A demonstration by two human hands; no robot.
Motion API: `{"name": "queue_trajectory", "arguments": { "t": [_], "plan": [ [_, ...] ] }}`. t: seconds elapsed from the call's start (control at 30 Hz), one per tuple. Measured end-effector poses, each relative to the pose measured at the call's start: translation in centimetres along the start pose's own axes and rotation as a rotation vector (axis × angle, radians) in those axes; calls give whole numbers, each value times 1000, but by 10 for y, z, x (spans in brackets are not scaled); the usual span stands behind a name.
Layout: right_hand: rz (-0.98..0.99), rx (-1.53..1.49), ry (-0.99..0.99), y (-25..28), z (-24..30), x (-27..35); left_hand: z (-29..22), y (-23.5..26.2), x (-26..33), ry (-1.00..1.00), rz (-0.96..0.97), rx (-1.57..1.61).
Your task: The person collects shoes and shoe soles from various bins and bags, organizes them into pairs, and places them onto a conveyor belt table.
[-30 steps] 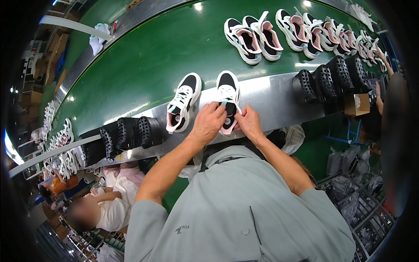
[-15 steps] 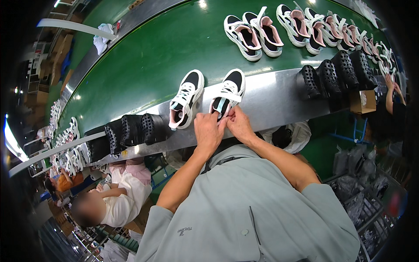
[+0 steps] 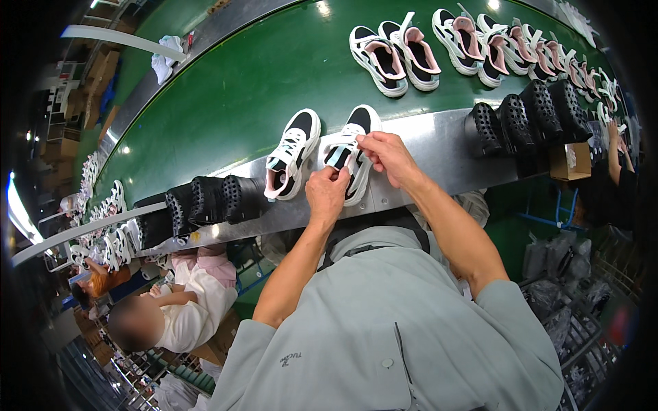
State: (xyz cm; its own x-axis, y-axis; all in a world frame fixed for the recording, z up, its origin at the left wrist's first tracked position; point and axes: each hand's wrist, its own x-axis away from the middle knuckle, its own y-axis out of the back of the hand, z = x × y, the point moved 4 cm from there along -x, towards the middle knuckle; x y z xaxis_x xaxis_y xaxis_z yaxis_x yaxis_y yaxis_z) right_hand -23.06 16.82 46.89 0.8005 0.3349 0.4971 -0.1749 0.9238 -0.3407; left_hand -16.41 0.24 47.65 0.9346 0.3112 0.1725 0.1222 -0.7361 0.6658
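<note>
Two white and black sneakers with pink linings stand side by side before me, toes pointing away. My left hand pinches the collar at the heel opening of the right sneaker. Beside its white strap, my right hand has its thumb and forefinger closed at the strap's end, the other fingers curled. A pale blue tab shows on the tongue. The left sneaker rests untouched on the metal edge and the green belt, its strap lying across the laces.
Black perforated shoe moulds stand on the metal ledge to the left; several more moulds are at right. Sneakers line the far right of the green belt. A cardboard box sits at right. Co-workers are on both sides.
My right hand has moved up and forward from the heel opening to the strap. My left hand has stayed at the collar, and the right sneaker has shifted slightly.
</note>
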Motion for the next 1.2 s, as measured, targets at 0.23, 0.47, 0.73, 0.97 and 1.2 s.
{"name": "queue_trajectory", "arguments": {
  "t": [0.23,0.47,0.73,0.97,1.2],
  "plan": [
    [80,-110,-191,-7,10,-12,-3,2,3,-24,-12,-21],
    [136,-62,-214,-5,13,-12,6,-3,6,10,-17,31],
    [115,158,-207,1,-14,-6,16,0,-1,259,17,401],
    [-3,187,-75,-2,-37,-7,20,-2,-1,333,40,515],
    [-102,551,137,-6,-42,-3,19,-1,-1,300,24,467]
  ]
}}
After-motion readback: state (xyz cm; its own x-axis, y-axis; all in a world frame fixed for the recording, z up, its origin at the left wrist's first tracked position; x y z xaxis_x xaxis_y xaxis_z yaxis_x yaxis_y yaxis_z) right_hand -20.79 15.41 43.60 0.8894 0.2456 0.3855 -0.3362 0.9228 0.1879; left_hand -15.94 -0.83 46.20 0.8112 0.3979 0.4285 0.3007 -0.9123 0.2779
